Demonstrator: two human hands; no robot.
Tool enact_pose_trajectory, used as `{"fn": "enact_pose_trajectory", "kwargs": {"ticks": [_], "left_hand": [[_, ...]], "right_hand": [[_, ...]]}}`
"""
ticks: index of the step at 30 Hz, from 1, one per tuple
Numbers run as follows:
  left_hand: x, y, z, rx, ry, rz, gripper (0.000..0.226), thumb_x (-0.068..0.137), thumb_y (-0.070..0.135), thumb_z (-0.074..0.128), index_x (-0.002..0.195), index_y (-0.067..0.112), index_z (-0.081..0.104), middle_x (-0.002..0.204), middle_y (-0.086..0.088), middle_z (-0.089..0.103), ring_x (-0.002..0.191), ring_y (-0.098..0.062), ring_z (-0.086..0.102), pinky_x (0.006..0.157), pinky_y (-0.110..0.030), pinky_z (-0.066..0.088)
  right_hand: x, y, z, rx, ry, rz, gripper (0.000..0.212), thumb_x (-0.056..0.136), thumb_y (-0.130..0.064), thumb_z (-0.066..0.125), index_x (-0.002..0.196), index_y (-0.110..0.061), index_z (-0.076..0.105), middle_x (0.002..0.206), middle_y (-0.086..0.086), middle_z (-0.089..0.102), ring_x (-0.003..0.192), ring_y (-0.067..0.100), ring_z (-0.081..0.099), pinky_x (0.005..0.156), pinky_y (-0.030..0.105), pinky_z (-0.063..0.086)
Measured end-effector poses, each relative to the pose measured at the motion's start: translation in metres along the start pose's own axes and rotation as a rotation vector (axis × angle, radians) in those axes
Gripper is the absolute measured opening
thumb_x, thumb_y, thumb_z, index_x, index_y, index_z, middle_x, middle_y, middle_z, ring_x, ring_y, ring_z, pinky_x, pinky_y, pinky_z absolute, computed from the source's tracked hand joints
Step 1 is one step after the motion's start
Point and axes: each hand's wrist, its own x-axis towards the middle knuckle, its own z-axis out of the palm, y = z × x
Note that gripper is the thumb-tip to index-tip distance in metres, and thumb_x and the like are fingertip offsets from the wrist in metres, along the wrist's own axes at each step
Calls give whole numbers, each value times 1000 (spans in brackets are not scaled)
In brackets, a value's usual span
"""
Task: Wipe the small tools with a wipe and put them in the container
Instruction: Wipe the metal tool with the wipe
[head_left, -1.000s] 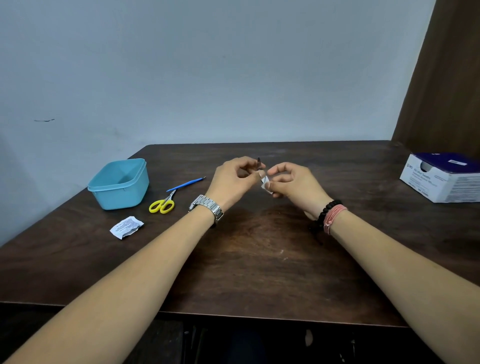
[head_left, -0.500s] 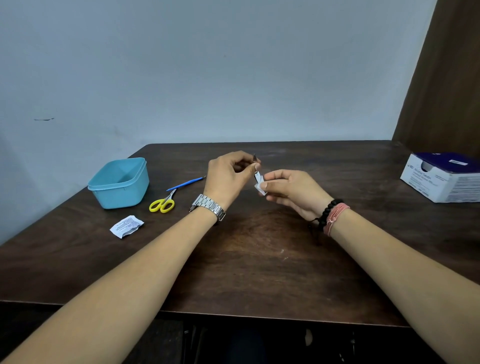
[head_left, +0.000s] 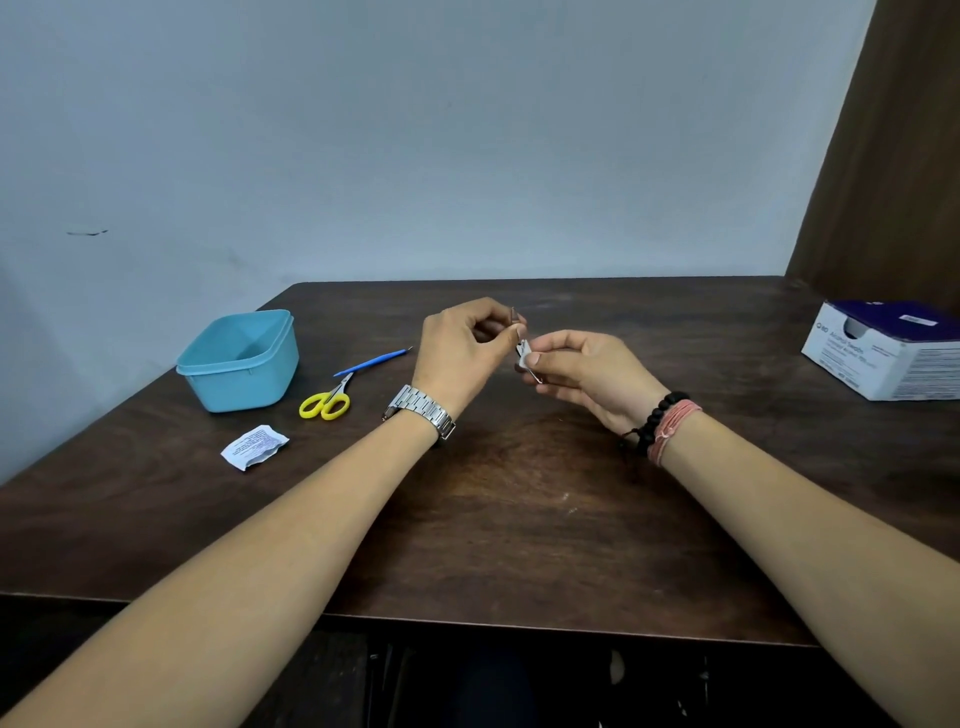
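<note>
- Over the middle of the dark wood table (head_left: 519, 519), right of the teal container (head_left: 240, 358), we've got both hands up off the surface with a thin metal tool (head_left: 519, 338) between them.
- Our left hand (head_left: 460, 353) is curled shut, pinching the tool's upper end; its dark tip pokes out above the fingers.
- Our right hand (head_left: 587, 371) is closed too, thumb and forefinger squeezing a small folded white wipe (head_left: 524, 353) around the tool's shaft. The lower metal end sticks out under the wipe, too small to tell what kind of tool it is.
- The container is a rounded square plastic tub with a lipped rim, no lid on it. We can't see anything inside from this angle.
- Just right of the container lie little scissors (head_left: 327, 400) with yellow plastic loops and short steel blades, and a skinny blue-handled pick (head_left: 374, 360) touching or almost touching the blade tips.
- Nearer to us than the container sits a crinkly torn white packet (head_left: 253, 446) with tiny print.
- Way off right of the container, at the table edge, a white and purple cardboard box (head_left: 891, 351).
- Steel link watch (head_left: 423, 410) on the left wrist, black beads and pink cord bracelets (head_left: 667, 423) on the right.
</note>
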Motion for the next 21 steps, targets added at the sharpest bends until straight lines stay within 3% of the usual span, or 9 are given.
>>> {"fn": "enact_pose_trajectory", "kwargs": {"ticks": [4,9,15,21], "left_hand": [[2,-3,-1,-21,31,-44,1,81,18,74,82,18,74,78,4,73,74,-12,68,74,-30,57],[0,-3,3,22,-17,6,4,81,21,75,83,17,75,79,8,73,70,-2,66,70,-20,54],[2,-3,1,4,26,-55,6,80,19,75,84,15,75,77,1,73,72,-14,70,75,-32,57],[2,-4,-2,11,61,-82,4,81,21,74,84,18,74,73,2,72,71,-13,69,74,-34,57]], "right_hand": [[-1,-1,2,-58,-10,14,13,83,-3,72,93,-9,66,87,9,75,74,13,71,64,21,55],[0,0,2,-25,27,-29,8,87,-4,69,91,-9,65,81,7,75,71,13,71,65,22,56],[-1,-2,1,-45,0,11,8,87,-1,67,93,-6,65,82,11,75,69,13,70,62,20,56],[-2,-2,0,-65,-3,15,8,85,0,68,91,-4,66,81,11,75,69,13,69,64,20,56]]}}
